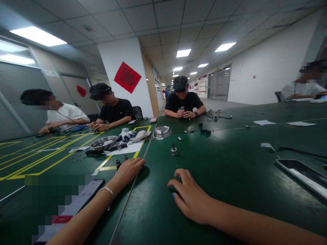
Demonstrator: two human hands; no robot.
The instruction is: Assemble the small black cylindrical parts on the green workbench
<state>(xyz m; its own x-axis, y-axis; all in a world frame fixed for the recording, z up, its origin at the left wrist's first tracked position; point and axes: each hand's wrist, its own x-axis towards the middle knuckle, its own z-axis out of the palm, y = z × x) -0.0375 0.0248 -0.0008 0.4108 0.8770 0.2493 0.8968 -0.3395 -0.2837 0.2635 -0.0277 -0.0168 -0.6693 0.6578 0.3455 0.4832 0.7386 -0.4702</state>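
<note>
My left hand rests low over the green table at the seam, fingers stretched forward and palm down; what lies beneath it is hidden. Two small dark metal cylinders stand just beyond its knuckles. My right hand hovers at or near the tabletop with curled fingers apart and nothing visible between them. Ahead of it, a metal part with an upright stem stands on its round base. A smaller silver piece lies farther back.
Steel bowls, gloves and a dark tray lie around the table. A phone is beside my left forearm. Across the table, a person in a black shirt handles something small. Other people sit left and right.
</note>
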